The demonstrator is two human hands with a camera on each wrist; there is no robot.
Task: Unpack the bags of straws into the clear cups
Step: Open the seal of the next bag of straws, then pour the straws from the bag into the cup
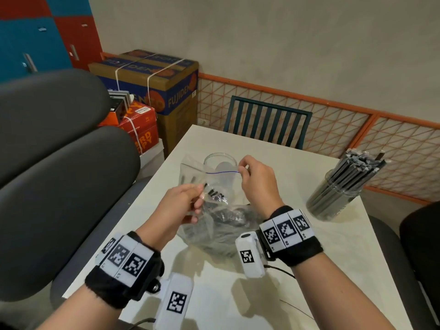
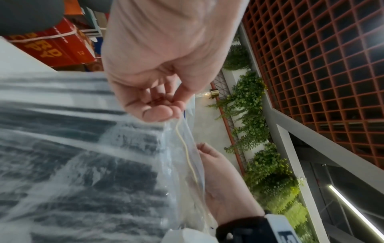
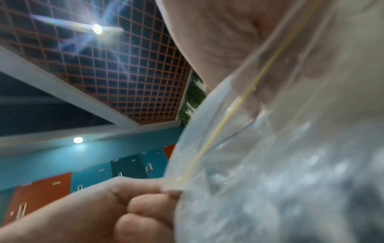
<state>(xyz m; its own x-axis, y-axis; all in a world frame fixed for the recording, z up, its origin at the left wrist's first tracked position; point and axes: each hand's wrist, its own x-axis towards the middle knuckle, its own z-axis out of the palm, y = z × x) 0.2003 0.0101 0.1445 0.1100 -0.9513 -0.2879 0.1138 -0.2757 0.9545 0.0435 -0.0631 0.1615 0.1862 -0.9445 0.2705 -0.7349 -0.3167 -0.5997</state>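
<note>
A clear zip bag (image 1: 214, 225) of black straws (image 1: 216, 195) hangs between both hands over the white table (image 1: 297, 270). My left hand (image 1: 198, 197) pinches the near lip of the bag's mouth. My right hand (image 1: 241, 170) pinches the far lip with the blue zip line, and the mouth is pulled apart. In the left wrist view the left hand (image 2: 166, 111) grips the bag's (image 2: 83, 164) edge. The right wrist view shows the bag (image 3: 280, 164) close up. An empty clear cup (image 1: 220, 159) stands just behind the bag. A second clear cup (image 1: 333, 198), at the right, is packed with black straws.
A dark slatted chair (image 1: 266, 122) stands at the table's far edge. Grey padded chair backs (image 1: 59, 175) are close on the left, with cardboard boxes (image 1: 154, 84) behind them. An orange lattice panel (image 1: 357, 129) runs along the wall.
</note>
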